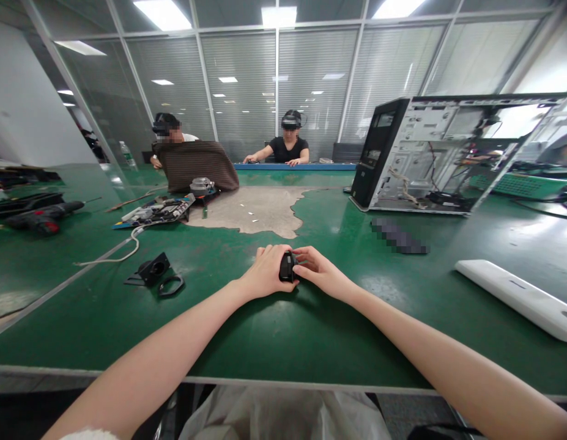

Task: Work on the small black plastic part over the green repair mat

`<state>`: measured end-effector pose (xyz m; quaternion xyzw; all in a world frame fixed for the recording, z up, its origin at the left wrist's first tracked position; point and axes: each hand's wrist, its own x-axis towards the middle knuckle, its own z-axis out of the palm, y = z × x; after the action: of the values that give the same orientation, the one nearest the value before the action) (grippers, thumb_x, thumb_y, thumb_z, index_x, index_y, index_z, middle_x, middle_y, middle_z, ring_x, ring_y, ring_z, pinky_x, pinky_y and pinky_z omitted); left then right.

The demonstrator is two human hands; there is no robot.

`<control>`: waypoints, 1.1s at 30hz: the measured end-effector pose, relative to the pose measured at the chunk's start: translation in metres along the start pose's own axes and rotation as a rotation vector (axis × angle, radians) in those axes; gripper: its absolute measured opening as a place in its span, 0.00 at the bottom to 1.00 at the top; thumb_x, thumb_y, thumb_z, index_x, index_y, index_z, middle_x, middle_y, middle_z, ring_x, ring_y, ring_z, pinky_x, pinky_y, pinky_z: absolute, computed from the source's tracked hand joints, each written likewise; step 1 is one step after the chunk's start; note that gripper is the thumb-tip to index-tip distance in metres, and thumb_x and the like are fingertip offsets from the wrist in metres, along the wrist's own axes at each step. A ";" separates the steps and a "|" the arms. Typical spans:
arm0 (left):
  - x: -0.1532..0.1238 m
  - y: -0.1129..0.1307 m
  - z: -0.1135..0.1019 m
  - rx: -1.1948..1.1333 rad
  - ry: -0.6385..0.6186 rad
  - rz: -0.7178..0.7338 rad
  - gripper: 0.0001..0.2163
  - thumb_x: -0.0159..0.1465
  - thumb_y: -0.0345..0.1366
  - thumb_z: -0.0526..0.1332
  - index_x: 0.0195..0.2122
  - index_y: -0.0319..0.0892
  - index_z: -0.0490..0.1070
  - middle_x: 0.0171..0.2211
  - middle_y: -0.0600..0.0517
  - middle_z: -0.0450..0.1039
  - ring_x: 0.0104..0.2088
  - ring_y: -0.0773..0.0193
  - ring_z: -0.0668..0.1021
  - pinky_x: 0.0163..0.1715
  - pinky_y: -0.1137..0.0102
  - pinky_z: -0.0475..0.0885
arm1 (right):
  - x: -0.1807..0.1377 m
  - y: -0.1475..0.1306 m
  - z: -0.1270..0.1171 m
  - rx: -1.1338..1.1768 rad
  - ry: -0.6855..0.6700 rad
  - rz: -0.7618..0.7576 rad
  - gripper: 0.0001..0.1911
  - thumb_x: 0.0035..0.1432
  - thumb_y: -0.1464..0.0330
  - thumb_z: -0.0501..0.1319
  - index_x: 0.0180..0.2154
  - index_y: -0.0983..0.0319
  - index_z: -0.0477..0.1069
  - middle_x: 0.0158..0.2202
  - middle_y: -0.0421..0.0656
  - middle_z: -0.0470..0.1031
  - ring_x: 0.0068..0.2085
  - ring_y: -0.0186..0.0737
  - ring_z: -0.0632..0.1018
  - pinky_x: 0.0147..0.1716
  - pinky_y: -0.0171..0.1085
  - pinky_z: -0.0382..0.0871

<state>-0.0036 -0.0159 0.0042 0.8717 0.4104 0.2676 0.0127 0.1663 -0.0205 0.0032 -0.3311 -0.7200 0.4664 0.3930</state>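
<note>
Between my hands, just above or on the green table, is a small black plastic part (287, 267) with a rounded outline; its exact kind does not show. My left hand (265, 271) wraps round its left side, thumb below and fingers over the top. From the right, the fingertips of my right hand (317, 267) pinch its edge. My palms cover part of it. To the left on the table lie a black square bracket (151, 267) with a round opening and a black ring (170, 285).
An opened computer case (388, 159) stands at right, near a pixelated dark object (399, 236) and a long white device (517, 296). Leftward are a circuit board (157, 211), a white cable (135, 244) and a power drill (44, 217). Two people sit across the table (283, 342).
</note>
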 end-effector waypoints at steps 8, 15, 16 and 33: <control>0.000 -0.002 0.000 0.016 0.003 0.020 0.28 0.45 0.43 0.61 0.46 0.42 0.54 0.39 0.50 0.63 0.39 0.57 0.66 0.39 0.64 0.57 | -0.003 -0.002 -0.004 0.082 -0.110 -0.045 0.16 0.46 0.68 0.62 0.36 0.60 0.57 0.40 0.41 0.65 0.40 0.35 0.71 0.39 0.39 0.67; 0.000 -0.002 0.001 0.005 0.007 0.008 0.27 0.45 0.43 0.61 0.45 0.43 0.54 0.39 0.50 0.64 0.39 0.57 0.66 0.39 0.64 0.57 | -0.001 -0.002 -0.001 0.025 -0.028 -0.053 0.09 0.52 0.66 0.56 0.35 0.60 0.58 0.37 0.41 0.66 0.39 0.35 0.72 0.41 0.40 0.66; 0.000 -0.001 0.000 0.004 0.008 0.008 0.27 0.45 0.43 0.61 0.45 0.43 0.54 0.39 0.50 0.64 0.39 0.57 0.66 0.39 0.64 0.57 | 0.000 -0.002 -0.001 0.023 -0.017 -0.042 0.10 0.51 0.66 0.57 0.36 0.60 0.59 0.37 0.41 0.66 0.39 0.35 0.71 0.41 0.40 0.66; 0.000 0.001 -0.001 0.005 -0.007 -0.002 0.27 0.45 0.43 0.61 0.45 0.43 0.54 0.39 0.50 0.64 0.39 0.57 0.66 0.40 0.63 0.57 | -0.001 -0.004 0.000 0.029 -0.028 -0.055 0.11 0.51 0.64 0.57 0.36 0.60 0.59 0.36 0.40 0.65 0.38 0.35 0.72 0.39 0.39 0.67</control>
<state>-0.0038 -0.0165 0.0054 0.8722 0.4119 0.2635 0.0126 0.1667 -0.0227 0.0063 -0.2989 -0.7275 0.4701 0.4005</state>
